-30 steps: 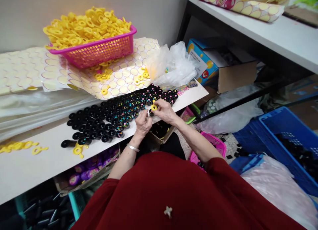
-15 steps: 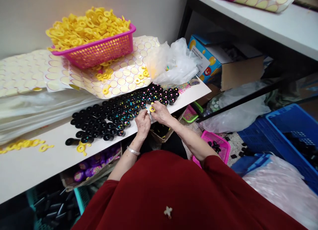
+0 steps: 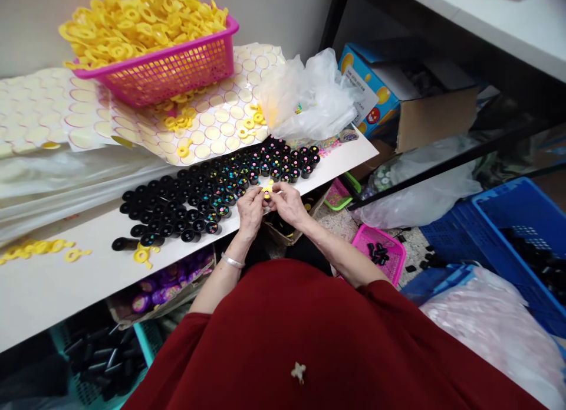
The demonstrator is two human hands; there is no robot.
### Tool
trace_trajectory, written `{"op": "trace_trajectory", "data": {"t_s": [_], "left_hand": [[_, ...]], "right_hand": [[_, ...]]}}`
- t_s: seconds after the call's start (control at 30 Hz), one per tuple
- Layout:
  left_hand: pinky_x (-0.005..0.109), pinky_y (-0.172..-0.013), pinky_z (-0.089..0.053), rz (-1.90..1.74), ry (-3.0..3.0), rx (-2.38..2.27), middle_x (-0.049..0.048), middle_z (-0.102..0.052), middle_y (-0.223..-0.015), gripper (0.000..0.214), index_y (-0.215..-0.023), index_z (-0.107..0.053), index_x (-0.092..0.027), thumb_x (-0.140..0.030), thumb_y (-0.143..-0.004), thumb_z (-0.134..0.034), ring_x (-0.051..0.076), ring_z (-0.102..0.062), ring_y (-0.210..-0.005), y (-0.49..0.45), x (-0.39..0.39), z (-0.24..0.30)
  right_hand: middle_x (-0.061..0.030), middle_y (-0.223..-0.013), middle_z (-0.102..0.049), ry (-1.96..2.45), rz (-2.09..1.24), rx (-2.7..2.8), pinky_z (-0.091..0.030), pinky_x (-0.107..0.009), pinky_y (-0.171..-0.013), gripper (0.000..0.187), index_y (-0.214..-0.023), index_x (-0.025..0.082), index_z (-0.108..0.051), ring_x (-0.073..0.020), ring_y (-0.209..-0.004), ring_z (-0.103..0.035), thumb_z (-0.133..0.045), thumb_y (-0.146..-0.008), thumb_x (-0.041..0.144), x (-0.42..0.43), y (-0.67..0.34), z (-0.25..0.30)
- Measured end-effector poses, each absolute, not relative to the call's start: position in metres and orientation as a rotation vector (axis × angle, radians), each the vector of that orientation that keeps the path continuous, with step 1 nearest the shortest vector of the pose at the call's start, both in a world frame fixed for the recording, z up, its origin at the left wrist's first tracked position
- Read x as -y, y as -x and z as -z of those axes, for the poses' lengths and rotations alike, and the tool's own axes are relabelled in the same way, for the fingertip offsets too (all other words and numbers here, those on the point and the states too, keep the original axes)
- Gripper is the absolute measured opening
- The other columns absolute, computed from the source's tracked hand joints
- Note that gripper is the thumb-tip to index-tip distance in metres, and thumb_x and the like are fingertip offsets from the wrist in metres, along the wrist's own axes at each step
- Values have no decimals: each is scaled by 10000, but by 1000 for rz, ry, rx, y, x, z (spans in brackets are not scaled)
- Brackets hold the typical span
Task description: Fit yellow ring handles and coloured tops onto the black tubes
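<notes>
My left hand (image 3: pixel 250 209) and my right hand (image 3: pixel 289 206) meet at the table's front edge, fingers closed around a small yellow plastic ring piece (image 3: pixel 268 189). A dark spot shows in the ring's middle; what lies beneath is hidden by my fingers. Just beyond stand many small black cups (image 3: pixel 190 235) in tight rows. Those towards the right have coloured beads in them, while several on the left look plain black. One black cup (image 3: pixel 124 243) lies on its side at the near left end, beside loose yellow ring pieces (image 3: pixel 142 255).
A pink basket (image 3: pixel 177 71) heaped with yellow ring pieces stands on sticker sheets (image 3: pixel 221 131) at the back. Right of it lies a clear plastic bag (image 3: pixel 318 103). Below are a pink tray (image 3: pixel 395 245), a blue crate (image 3: pixel 495 212) and a box of purple items (image 3: pixel 163 292).
My hands have come together on the yellow ring piece, which the right hand alone appeared to hold before. The whole view has shifted slightly.
</notes>
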State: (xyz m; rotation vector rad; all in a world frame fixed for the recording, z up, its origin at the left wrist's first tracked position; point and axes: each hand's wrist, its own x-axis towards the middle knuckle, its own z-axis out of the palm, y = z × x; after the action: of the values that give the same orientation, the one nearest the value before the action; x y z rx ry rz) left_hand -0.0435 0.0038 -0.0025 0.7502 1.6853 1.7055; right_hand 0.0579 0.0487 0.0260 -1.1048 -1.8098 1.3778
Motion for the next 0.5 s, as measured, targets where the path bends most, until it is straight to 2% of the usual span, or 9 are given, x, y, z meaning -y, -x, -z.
{"op": "trace_trajectory", "data": {"t_s": [0.1,0.2,0.33,0.5], "left_hand": [[176,-453,-412,-1666,-718,-1633,-2,-602,-693,212,-841,-703,-134,-282,-708,-630,54,-503,-472,44,-2,0],[175,-454,-416,-1675,-748,-1619,13,-620,-779,189,-806,-699,-137,-280,-695,-643,48,-510,-486,43,-3,-1],[164,-452,-394,-1687,-756,-1606,4,-606,-747,162,-766,-692,-136,-277,-703,-644,35,-482,-476,41,-6,-4],[156,-421,-334,-1739,-734,-1635,-28,-535,-619,192,-680,-656,-134,-318,-726,-637,30,-411,-451,35,-9,-8]], "right_hand": [[72,-520,-510,1171,-1580,1525,-421,-203,-434,153,-787,208,-474,-97,-435,-508,-551,-801,339,-44,-56,-21],[91,-435,-486,1211,-1657,1383,-374,-176,-371,173,-743,201,-478,-79,-356,-465,-614,-763,307,-45,-53,-18],[79,-453,-519,1196,-1765,1212,-381,-166,-354,149,-729,184,-505,-75,-361,-487,-643,-732,242,-48,-50,-19],[68,-490,-527,1174,-1882,1061,-413,-142,-369,186,-727,163,-540,-63,-400,-522,-674,-721,292,-46,-45,-23]]}}
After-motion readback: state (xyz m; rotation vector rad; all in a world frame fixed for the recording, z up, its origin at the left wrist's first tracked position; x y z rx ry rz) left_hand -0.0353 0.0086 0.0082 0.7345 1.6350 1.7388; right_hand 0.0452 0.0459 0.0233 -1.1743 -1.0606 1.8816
